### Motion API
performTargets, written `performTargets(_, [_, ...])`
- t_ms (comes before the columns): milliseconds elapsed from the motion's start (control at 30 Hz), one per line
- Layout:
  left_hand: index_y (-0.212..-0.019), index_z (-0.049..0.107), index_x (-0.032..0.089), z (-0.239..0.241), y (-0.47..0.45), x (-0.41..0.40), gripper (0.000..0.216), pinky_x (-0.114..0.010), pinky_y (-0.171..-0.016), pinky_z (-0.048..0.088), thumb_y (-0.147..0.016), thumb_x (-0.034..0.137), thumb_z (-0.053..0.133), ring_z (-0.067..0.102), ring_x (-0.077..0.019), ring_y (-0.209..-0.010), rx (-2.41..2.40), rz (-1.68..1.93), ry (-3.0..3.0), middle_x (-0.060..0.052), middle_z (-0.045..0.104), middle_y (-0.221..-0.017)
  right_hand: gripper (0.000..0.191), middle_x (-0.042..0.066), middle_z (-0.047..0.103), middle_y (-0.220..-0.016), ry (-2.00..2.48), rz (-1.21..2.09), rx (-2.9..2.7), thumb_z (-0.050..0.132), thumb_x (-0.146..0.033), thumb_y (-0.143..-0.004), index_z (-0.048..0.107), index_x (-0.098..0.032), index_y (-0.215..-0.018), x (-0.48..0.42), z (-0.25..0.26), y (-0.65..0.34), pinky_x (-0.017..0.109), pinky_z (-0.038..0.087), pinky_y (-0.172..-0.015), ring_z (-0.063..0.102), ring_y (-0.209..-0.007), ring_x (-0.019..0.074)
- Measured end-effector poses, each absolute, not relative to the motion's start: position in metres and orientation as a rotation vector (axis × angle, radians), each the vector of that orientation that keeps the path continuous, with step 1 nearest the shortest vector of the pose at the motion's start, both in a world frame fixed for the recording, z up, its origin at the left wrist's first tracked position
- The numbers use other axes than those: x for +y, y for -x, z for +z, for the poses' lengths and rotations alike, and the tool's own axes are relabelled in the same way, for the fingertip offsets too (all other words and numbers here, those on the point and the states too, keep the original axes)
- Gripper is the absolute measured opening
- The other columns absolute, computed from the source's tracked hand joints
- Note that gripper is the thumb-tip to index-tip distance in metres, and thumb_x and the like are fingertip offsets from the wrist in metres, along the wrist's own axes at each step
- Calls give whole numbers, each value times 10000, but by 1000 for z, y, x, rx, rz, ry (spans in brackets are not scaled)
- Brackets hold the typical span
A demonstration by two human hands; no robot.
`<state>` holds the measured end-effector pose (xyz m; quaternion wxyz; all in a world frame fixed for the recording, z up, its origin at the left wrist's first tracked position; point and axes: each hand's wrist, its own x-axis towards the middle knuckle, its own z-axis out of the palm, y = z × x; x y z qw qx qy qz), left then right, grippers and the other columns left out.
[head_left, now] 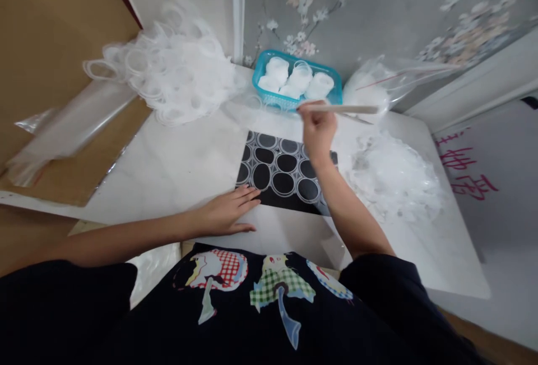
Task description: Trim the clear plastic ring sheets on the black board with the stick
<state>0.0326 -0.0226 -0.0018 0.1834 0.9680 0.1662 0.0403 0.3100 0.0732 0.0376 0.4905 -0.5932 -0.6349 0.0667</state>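
Note:
A black board (290, 201) lies on the white table (176, 169), covered with several clear plastic rings (283, 183). My left hand (229, 213) rests flat on the table at the board's near left corner, fingers stretched out and touching its edge. My right hand (318, 128) is raised over the board's far edge, fingers closed on a long thin pale stick (348, 109) that points right. Just beyond it stands a blue basket (260, 73) holding stacks of clear rings.
A big heap of loose clear rings (176, 70) lies at the back left. A flatter pile of clear plastic pieces (390, 177) is at the right, with a plastic bag (378, 82) behind it. Clear bags (67, 129) lie on a brown surface at the left.

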Motion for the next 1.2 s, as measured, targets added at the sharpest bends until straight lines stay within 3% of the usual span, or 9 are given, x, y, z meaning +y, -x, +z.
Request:
performTargets(200, [-1327, 565, 91, 1, -22, -27, 612, -464, -1160, 333, -993, 581, 410, 426, -342, -1402, 601, 163, -2826, -216, 449, -1502, 224, 58, 749, -875, 984, 925, -1973, 600, -372, -919, 716, -199, -837, 35, 0, -248, 319, 558, -714, 692, -794, 188])
performTargets(400, [-1341, 548, 86, -11, -18, -33, 654, -466, -1140, 356, -990, 611, 379, 460, -338, -1375, 716, 160, -2792, -223, 486, -1472, 170, 52, 751, -903, 887, 1215, -2029, 653, -351, -886, 721, -196, -875, 30, -9, -250, 326, 581, -762, 703, -803, 181])
performTargets(867, [-1349, 544, 76, -17, -20, -34, 641, -458, -1160, 330, -995, 588, 390, 435, -333, -1394, 718, 236, -2734, -225, 513, -1448, 112, 42, 766, -886, 849, 1028, -2170, 653, -278, -909, 740, -210, -899, 31, -5, -252, 340, 558, -795, 682, -837, 188])
performTargets(1067, [-1348, 546, 68, -14, -23, -37, 677, -482, -1168, 325, -987, 616, 381, 428, -340, -1399, 764, 222, -2697, -225, 508, -1452, 198, 58, 774, -1009, 840, 729, -2286, 539, -273, -978, 732, -228, -975, 10, -15, -251, 370, 544, -771, 605, -814, 202])
performTargets(1200, [-1335, 546, 20, -2, -27, -37, 750, -489, -1180, 311, -984, 649, 334, 437, -348, -1388, 809, 242, -2642, -237, 531, -1424, 280, 62, 749, -898, 788, 551, -2467, 463, -345, -1006, 720, -243, -966, 13, -16, -247, 366, 540, -772, 601, -775, 209])
